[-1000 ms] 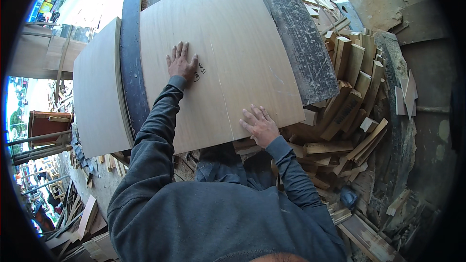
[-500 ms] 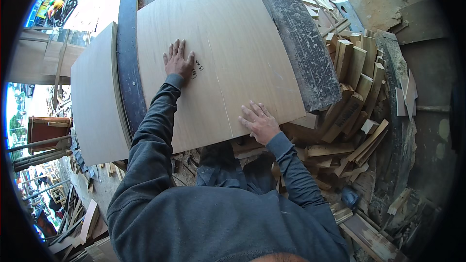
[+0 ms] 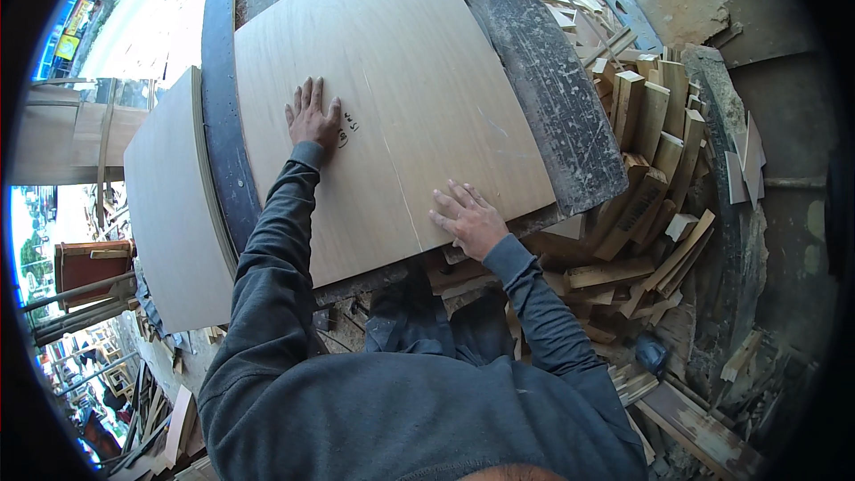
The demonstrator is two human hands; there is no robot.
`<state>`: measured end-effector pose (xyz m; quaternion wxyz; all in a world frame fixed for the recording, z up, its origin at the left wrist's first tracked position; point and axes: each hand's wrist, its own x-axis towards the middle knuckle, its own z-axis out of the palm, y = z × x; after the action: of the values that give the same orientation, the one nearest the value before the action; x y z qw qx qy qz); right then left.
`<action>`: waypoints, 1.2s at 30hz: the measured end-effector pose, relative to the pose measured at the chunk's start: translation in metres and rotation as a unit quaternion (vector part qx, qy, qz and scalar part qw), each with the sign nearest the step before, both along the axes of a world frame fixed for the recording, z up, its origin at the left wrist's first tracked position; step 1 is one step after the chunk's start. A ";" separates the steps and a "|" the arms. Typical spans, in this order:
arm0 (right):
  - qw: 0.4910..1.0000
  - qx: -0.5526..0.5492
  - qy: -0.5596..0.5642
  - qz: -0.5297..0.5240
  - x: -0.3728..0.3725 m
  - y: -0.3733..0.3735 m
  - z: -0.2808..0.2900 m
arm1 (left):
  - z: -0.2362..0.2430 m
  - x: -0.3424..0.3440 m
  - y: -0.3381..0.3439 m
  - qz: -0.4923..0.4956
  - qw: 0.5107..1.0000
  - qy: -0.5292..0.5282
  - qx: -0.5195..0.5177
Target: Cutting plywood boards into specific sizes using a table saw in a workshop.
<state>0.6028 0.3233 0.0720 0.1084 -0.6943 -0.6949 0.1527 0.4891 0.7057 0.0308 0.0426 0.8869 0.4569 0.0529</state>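
Observation:
A pale plywood sheet (image 3: 383, 53) lies on dark, worn boards (image 3: 543, 71), with handwritten marks and a thin light line on its face. My left hand (image 3: 312, 120) rests palm down on its left half, fingers spread, just beside the marks. Nearer its front edge, my right hand (image 3: 465, 218) lies on the right half with fingers apart. Neither hand grasps anything. Left of the sheet, beyond a narrow dark strip (image 3: 227, 142), is a stack of similar pale panels (image 3: 160, 223).
Piled timber offcuts (image 3: 659, 125) crowd the right side beside a grey wall (image 3: 784, 285). At the left stand flat boards (image 3: 67, 134), a reddish wooden box (image 3: 89, 272) and metal bars (image 3: 71, 303). Loose scrap wood (image 3: 178, 428) lies at the lower left; a bright street shows beyond.
The view has turned slightly. The sheet, under both my hands, appears shifted a little away from me, exposing dark board along its front edge. A rider glimpsed on the street is out of sight.

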 end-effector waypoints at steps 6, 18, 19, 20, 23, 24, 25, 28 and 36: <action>1.000 -0.010 -0.005 -0.007 0.009 0.018 0.000 | -0.003 0.009 0.020 0.000 1.000 0.009 0.002; 1.000 0.008 -0.017 -0.007 0.027 0.057 -0.002 | -0.008 0.025 0.062 -0.003 1.000 0.008 0.013; 1.000 0.007 -0.017 -0.009 0.028 0.060 -0.003 | -0.008 0.027 0.064 -0.005 1.000 0.008 0.012; 1.000 0.009 -0.019 -0.008 0.030 0.063 -0.004 | -0.008 0.029 0.067 -0.005 1.000 0.008 0.011; 1.000 0.005 -0.007 -0.009 0.034 0.073 0.000 | -0.008 0.033 0.078 -0.005 1.000 0.009 0.009; 1.000 0.001 0.007 -0.011 0.035 0.076 0.002 | -0.008 0.034 0.081 -0.005 1.000 0.010 0.010; 1.000 0.000 0.008 -0.012 0.036 0.080 0.002 | -0.008 0.035 0.084 -0.006 1.000 0.010 0.009; 1.000 -0.006 0.005 -0.008 0.041 0.088 0.001 | -0.007 0.039 0.092 -0.009 1.000 0.008 0.012; 1.000 -0.002 -0.024 -0.009 0.051 0.110 -0.008 | -0.007 0.051 0.113 -0.009 1.000 -0.001 0.009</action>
<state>0.6542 0.4332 0.0636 0.0918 -0.7042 -0.6907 0.1364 0.5404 0.8182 0.0233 0.0356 0.8914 0.4482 0.0575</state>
